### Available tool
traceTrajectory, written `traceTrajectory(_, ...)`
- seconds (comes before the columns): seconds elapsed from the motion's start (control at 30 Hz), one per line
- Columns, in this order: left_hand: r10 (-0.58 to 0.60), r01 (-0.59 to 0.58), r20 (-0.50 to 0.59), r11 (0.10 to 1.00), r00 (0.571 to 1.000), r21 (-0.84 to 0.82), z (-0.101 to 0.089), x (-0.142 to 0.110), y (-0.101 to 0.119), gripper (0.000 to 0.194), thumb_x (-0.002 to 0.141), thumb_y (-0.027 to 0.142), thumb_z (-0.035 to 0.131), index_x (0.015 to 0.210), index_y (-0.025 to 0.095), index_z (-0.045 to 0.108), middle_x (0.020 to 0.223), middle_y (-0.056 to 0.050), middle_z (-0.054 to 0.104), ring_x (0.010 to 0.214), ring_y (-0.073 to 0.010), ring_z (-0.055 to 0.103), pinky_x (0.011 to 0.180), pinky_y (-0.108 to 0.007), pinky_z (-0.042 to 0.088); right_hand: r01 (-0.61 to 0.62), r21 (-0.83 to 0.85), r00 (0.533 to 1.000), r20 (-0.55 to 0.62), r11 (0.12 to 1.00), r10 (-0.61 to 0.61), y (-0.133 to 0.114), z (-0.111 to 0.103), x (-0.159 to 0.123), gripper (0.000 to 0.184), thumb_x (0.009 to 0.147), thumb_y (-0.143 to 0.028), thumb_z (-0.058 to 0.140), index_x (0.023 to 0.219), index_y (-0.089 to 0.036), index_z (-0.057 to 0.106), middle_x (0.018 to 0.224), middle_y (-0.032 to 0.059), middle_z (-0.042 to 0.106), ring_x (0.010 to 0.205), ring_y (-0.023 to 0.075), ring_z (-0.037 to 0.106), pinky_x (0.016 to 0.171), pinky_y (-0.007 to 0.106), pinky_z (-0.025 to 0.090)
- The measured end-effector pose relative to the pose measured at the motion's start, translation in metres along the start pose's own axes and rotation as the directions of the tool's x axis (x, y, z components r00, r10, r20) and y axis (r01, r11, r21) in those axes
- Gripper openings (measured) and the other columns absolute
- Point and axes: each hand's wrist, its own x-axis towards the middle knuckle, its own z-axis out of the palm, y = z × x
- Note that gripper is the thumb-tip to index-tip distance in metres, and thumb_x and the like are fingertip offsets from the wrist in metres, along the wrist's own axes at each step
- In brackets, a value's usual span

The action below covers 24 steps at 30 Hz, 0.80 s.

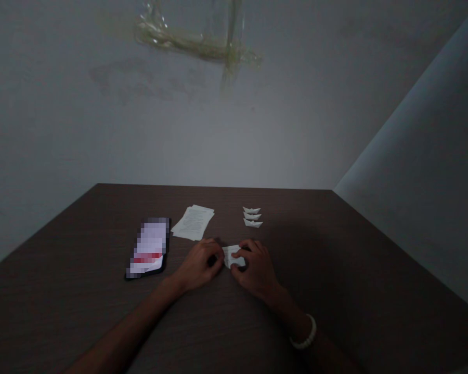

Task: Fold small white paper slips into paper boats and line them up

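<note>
A small folded sheet of white paper (229,256) lies on the table between my two hands. My left hand (203,264) pinches the paper's left edge, thumb and fingers closed together. From the right, my right hand (255,267) grips the same paper, its fingertips and thumb resting on its face. Parts of the sheet are hidden under the fingers. Beyond my hands, three small white paper boats (252,217) stand in a short column. Left of them is a loose stack of printed paper sheets (194,222).
A phone (148,246) with a lit, blurred screen lies left of my left hand. The dark wooden table (335,291) meets a grey wall (288,130) at its far edge. Yellowed tape (187,44) sticks to the wall, and a slanted surface rises at the right.
</note>
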Motion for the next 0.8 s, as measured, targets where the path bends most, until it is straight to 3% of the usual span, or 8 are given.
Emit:
traceTrajectory(0.57, -0.047, 0.047, 0.023, 0.999, 0.999, 0.001, -0.0018, 0.0005, 0.0033, 0.012, 0.084, 0.017, 0.052, 0.080, 0.016, 0.063, 0.080, -0.006, 0.060, 0.078, -0.0199, 0.057, 0.074, -0.032, 0.044, -0.007, 0.003, 1.000, -0.006, 1.000, 0.007, 0.0004, 0.0013, -0.0005, 0.020, 0.070, -0.022, 0.069, 0.090, -0.025, 0.071, 0.108, 0.0049, 0.062, 0.104, 0.0242, 0.052, 0.090, 0.038, 0.040)
traceTrajectory(0.8, 0.008, -0.007, 0.021, 0.997, 1.000, -0.073, 0.0015, 0.0023, -0.0027, 0.012, 0.090, 0.019, 0.049, 0.090, 0.018, 0.060, 0.093, -0.006, 0.063, 0.088, -0.0200, 0.057, 0.081, -0.033, 0.045, -0.026, -0.018, 1.000, -0.009, 1.000, 0.026, -0.0024, 0.0020, -0.0025, 0.019, 0.071, -0.023, 0.069, 0.090, -0.025, 0.070, 0.109, 0.0045, 0.060, 0.105, 0.0238, 0.051, 0.091, 0.038, 0.039)
